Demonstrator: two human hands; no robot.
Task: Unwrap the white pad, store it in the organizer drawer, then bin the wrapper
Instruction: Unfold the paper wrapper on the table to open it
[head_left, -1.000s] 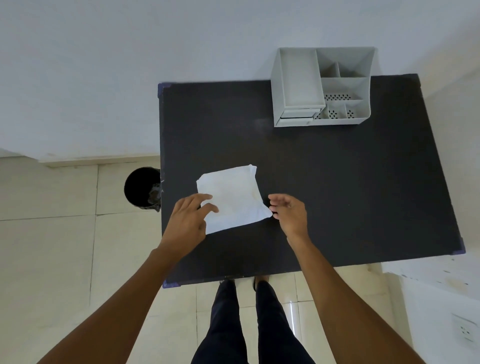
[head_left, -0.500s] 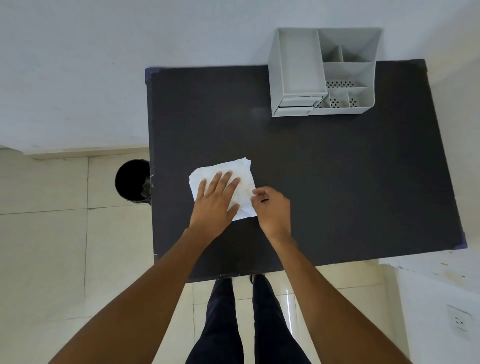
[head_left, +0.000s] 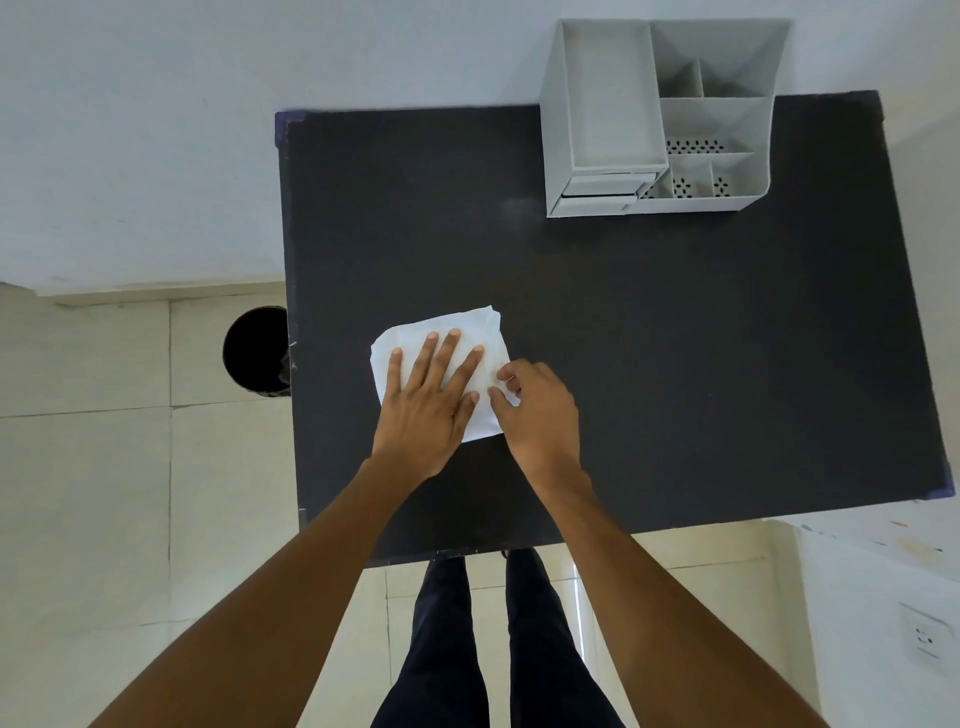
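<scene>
Bare forearms; dark trousers

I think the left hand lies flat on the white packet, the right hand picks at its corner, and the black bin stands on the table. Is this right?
Not quite. The head view shows the black bin on the floor beside the table, not on it. The left hand does lie flat on the white packet, and the right hand picks at its corner.

A black table bears a wrapped white pad and grey organizer.

Plain room, tiled floor, black table
</scene>
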